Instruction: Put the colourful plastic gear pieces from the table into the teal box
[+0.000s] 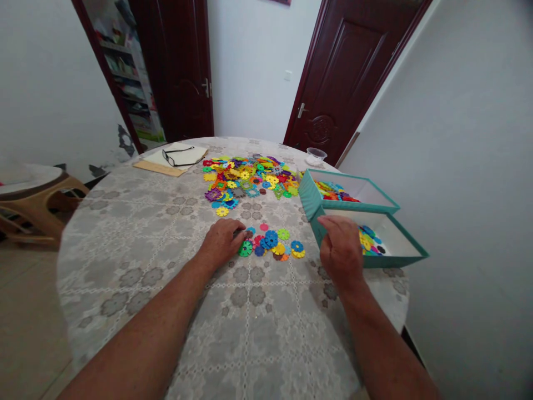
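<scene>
My left hand rests on the tablecloth at the left end of a small group of plastic snowflake discs. Its fingers are curled, the thumb and forefinger tips beside a brown disc and a green disc; what they pinch, if anything, is hidden. Over the near left wall of the front teal box is my right hand, closed with knuckles up. Its fingertips are out of sight, so any piece in them cannot be made out. Yellow, blue and black discs lie inside that box.
A large heap of mixed snowflake discs spreads across the table's far middle. Behind the front box stands a second teal box holding more discs. Glasses lie on paper at the far left; a clear plastic tub sits far right.
</scene>
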Available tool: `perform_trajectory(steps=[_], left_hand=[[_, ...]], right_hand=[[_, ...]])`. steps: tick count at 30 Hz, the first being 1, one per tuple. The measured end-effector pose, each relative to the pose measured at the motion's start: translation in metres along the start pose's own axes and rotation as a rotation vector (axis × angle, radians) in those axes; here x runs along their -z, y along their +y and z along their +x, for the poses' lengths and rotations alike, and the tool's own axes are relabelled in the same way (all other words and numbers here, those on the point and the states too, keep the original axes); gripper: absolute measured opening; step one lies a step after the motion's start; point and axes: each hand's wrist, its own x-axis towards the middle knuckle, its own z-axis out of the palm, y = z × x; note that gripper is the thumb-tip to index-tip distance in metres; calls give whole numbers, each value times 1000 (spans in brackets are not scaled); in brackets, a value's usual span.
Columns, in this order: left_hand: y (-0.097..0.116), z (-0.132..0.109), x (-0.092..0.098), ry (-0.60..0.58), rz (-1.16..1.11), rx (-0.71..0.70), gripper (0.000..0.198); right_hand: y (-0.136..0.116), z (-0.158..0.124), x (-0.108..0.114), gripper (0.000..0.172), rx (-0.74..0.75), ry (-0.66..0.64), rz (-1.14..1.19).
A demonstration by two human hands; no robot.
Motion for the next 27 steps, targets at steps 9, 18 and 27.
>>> perform_trajectory(steps=[9,18,27], left_hand=[[3,1,4,-11,-14,-14,25],[2,1,2,-1,2,-5,25],[-2,1,-1,-15,23,-11,28]], right_hand=[[-36,-16,-12,34,-152,-601,-36],[-23,-22,-28,30,-272,-927,-149],[-27,-21,-34,20,-235,-944,-269]])
